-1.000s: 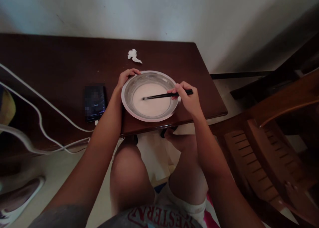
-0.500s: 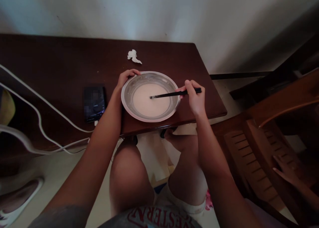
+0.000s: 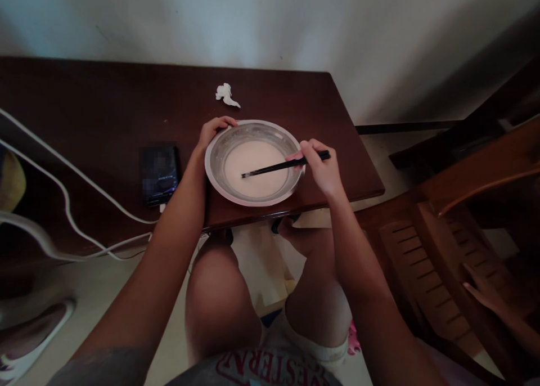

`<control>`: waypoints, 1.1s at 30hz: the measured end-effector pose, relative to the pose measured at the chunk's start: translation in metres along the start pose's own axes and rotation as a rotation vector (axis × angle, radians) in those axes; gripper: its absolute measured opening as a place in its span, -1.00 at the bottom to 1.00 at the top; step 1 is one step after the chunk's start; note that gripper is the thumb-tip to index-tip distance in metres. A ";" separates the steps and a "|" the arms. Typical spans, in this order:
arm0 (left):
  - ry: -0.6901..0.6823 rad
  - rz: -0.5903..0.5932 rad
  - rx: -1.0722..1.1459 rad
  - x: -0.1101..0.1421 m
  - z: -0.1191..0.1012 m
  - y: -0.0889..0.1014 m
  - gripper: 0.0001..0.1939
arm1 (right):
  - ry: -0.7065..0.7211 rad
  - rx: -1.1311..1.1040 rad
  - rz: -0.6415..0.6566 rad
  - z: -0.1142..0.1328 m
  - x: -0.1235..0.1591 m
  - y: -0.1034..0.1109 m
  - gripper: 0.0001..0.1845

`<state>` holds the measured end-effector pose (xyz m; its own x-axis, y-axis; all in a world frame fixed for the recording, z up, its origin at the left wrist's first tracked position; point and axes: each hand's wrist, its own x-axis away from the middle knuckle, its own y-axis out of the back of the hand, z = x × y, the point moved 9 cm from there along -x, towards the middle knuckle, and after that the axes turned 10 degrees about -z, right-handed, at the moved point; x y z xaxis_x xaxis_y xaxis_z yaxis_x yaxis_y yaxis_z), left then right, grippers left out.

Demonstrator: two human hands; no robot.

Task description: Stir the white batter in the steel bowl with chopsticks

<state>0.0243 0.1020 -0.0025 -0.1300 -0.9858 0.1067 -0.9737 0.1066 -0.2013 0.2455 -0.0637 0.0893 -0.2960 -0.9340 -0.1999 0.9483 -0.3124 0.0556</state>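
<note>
A wide metal bowl (image 3: 216, 175) rests at the front edge of the dark wooden table, with a pale, milky liquid (image 3: 257, 186) in its bottom. Its upper left rim is gripped by my left hand (image 3: 214, 130), the fingers curled over the edge. My right hand (image 3: 323, 164), above the bowl's right rim, is closed round a pair of black chopsticks (image 3: 274, 167). Their tips dip into the liquid left of the middle and have whitish residue on them. The two sticks lie close together and slant down to the left.
Behind the bowl lies a crumpled white tissue (image 3: 228, 95). A phone (image 3: 159, 175) with a lit screen lies to the left, beside white cables (image 3: 67, 197). Another person's hand (image 3: 481, 290) is on the wooden chair (image 3: 415, 256) at right. A wall (image 3: 253, 26) closes off the table's back.
My right hand drew the chopsticks rightward, then brought them back left and nearer to me through the liquid. My left hand and the bowl stay put. Another person's hand appeared at right.
</note>
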 end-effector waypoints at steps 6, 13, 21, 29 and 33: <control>0.008 -0.014 0.051 -0.001 -0.001 0.001 -0.68 | 0.014 -0.012 -0.127 0.002 -0.002 0.014 -0.58; -0.015 -0.052 0.007 0.002 -0.004 0.001 -0.70 | 0.034 -0.002 -0.023 0.003 -0.001 0.002 -0.61; -0.033 -0.041 -0.054 0.000 -0.002 0.001 -0.80 | -0.006 0.004 -0.007 0.001 0.000 0.001 -0.58; -0.049 -0.058 -0.078 -0.002 -0.001 0.004 -0.77 | 0.004 0.010 -0.133 0.002 -0.002 0.015 -0.56; -0.033 -0.026 -0.029 -0.003 0.000 0.002 -0.78 | 0.000 0.014 0.032 0.003 0.002 -0.003 -0.58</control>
<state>0.0225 0.1050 -0.0034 -0.0988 -0.9920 0.0789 -0.9818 0.0842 -0.1704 0.2419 -0.0648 0.0917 -0.2655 -0.9436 -0.1977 0.9557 -0.2847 0.0754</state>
